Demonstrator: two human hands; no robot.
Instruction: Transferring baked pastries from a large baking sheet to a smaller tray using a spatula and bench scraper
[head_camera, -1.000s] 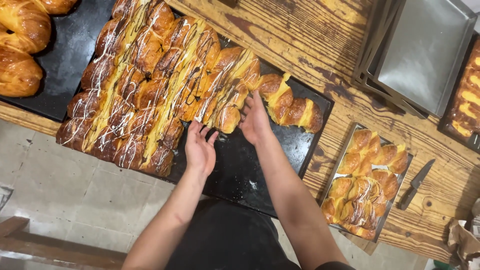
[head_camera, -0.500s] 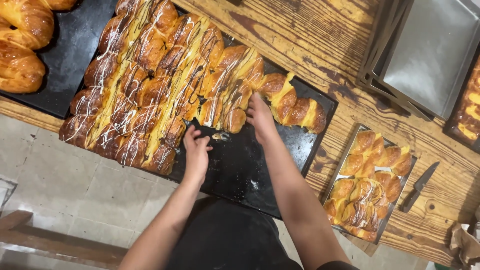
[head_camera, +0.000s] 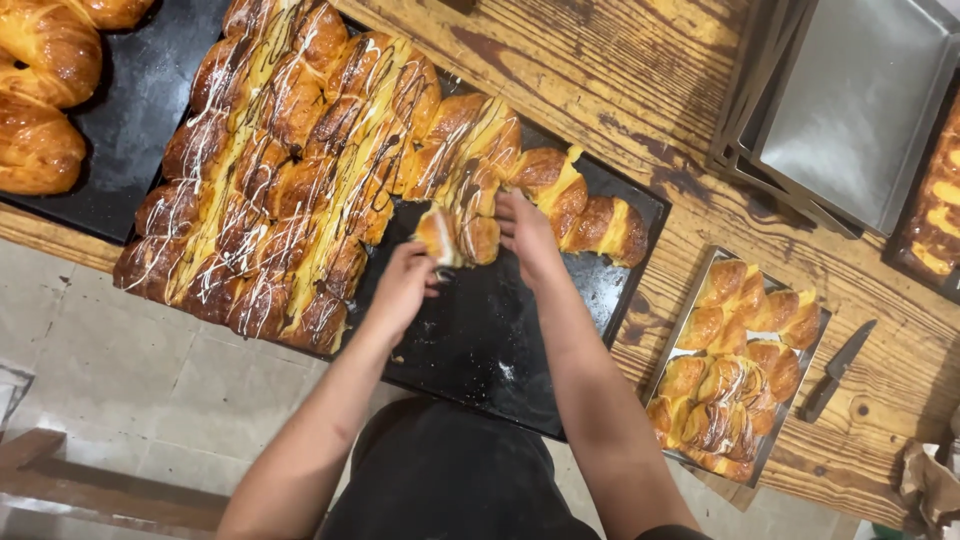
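Head view, looking down. Left hand (head_camera: 402, 288) and right hand (head_camera: 527, 230) meet over a black baking tray (head_camera: 480, 350) on a wooden tabletop (head_camera: 640, 90).

Both hands are on the same glazed pastry piece (head_camera: 455, 235), golden brown with yellow filling and white drizzle. Left hand fingers curl against its near left end; right hand fingers close on its right side. Grip looks like a pinch from each side, though the fingertips are partly hidden by the bun.

The piece sits at the near end of a pastry row (head_camera: 470, 150), apparently still touching it. Left of the left hand: a large slab of joined drizzled pastries (head_camera: 270, 190) covering most of the tray. Just beyond the right hand: 3 or so plain glazed pieces with yellow stripes (head_camera: 590, 210). Bare tray surface lies below both hands.

Well right of the right hand: a small foil tray of pastries (head_camera: 740, 370), a knife (head_camera: 838, 368) beside it, and stacked metal pans (head_camera: 850, 110) further up. Far left: plain braided loaves (head_camera: 45, 100) on another dark tray.
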